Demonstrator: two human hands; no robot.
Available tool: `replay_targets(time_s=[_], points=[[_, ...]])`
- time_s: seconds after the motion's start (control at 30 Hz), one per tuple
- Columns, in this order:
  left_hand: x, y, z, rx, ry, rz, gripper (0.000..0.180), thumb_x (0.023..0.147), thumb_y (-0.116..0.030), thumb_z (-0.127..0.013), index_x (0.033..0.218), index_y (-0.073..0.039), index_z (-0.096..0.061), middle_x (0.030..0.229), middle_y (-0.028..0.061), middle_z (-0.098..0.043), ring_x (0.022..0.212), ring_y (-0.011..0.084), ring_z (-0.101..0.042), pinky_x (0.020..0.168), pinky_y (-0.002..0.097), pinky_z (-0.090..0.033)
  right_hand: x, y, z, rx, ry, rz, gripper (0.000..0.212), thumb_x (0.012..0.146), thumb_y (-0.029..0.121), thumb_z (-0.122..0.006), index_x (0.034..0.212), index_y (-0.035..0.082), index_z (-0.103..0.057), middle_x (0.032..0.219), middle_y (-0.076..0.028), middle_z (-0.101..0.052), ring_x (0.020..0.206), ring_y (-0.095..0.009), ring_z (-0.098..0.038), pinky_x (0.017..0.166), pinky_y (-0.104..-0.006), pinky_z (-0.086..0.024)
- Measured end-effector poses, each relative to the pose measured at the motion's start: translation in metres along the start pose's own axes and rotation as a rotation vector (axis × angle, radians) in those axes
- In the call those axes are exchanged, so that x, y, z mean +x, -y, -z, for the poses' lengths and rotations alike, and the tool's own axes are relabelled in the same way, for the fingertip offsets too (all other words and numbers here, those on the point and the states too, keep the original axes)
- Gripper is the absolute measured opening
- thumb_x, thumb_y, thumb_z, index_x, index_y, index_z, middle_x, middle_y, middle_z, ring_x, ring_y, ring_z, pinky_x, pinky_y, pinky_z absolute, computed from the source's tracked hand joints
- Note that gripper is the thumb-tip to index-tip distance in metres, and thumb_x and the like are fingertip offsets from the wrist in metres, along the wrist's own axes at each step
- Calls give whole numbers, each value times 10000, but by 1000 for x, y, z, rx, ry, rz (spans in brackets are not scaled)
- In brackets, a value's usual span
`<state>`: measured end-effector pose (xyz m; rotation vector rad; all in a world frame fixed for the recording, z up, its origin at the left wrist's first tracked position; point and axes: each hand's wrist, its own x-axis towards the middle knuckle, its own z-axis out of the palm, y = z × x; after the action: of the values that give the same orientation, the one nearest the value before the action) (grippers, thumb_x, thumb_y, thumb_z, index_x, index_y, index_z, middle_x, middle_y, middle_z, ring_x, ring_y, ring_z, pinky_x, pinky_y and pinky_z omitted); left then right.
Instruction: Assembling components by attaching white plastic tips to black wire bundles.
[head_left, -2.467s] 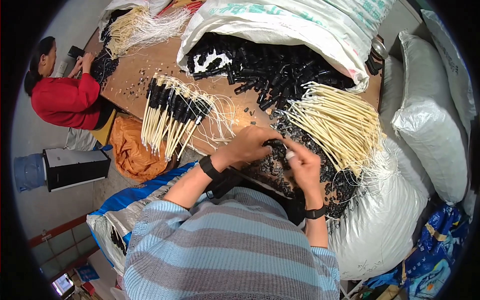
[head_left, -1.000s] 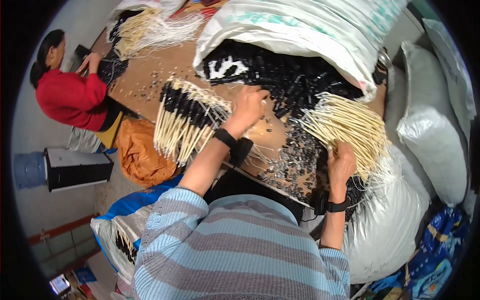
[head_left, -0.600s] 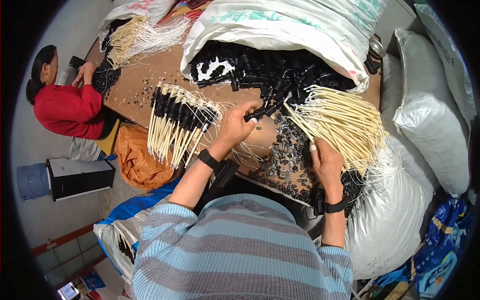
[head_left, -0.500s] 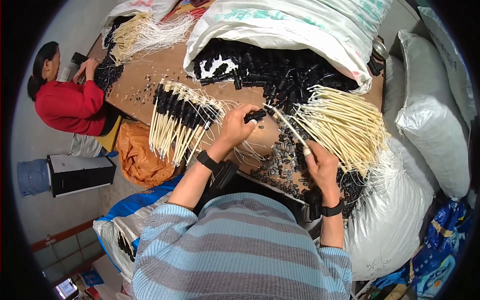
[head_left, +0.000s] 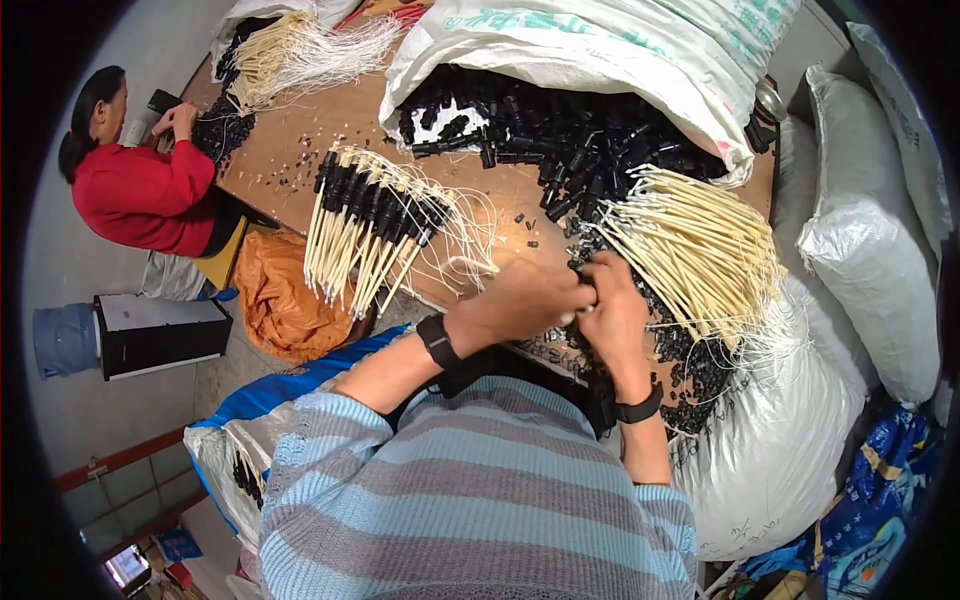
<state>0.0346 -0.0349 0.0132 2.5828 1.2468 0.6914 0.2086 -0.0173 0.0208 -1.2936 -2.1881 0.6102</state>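
Observation:
My left hand [head_left: 525,300] and my right hand [head_left: 613,312] meet above the table's near edge, fingers closed, the left one blurred by motion. Between them shows a bit of a black plastic connector [head_left: 577,267], mostly hidden by the fingers. A cream tube [head_left: 470,265] sticks out to the left of my left hand; its rest is hidden in the grip. To the left lies a row of cream tubes fitted with black connectors [head_left: 375,205], white wires trailing. At the right is a thick bundle of plain cream tubes [head_left: 700,250].
A white woven sack [head_left: 560,45] spills black connectors [head_left: 590,150] onto the brown table [head_left: 290,170]. Small dark parts [head_left: 690,390] lie near my right wrist. Full white sacks [head_left: 865,240] stand at the right. A person in red [head_left: 140,200] works at the far left.
My hands have come together, the left moving right and down. The black connector in my left hand and the cream tube in my right are now joined or overlapping between the fingers.

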Motion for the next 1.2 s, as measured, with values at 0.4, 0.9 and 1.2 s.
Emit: replay_targets(time_s=[0.4,0.9,1.2], points=[[-5,15,-9,-1013,-132,814,181,755,-50,-680,931,-8,-663,669,56,-622,623,41,-524,576,272,-454,-10,4,-16,76,38,35,176,786,128,-713,955,85,-683,779,-126,-654,603,-299,-631,529,-369,-484],[-13,8,-9,-157,-111,418,348,703,48,-574,1011,-97,-651,824,123,-619,832,331,-611,722,419,-476,-10,-13,-15,47,-158,-17,112,779,71,-649,878,70,-700,551,-101,-569,461,-212,-575,465,-314,-440],[-7,5,-11,-313,11,387,443,685,61,-607,1099,-96,-603,892,130,-658,884,346,-625,727,429,-479,-9,-4,-12,194,-2,-146,122,819,96,-627,929,52,-656,668,-164,-634,564,-320,-627,513,-390,-478]])
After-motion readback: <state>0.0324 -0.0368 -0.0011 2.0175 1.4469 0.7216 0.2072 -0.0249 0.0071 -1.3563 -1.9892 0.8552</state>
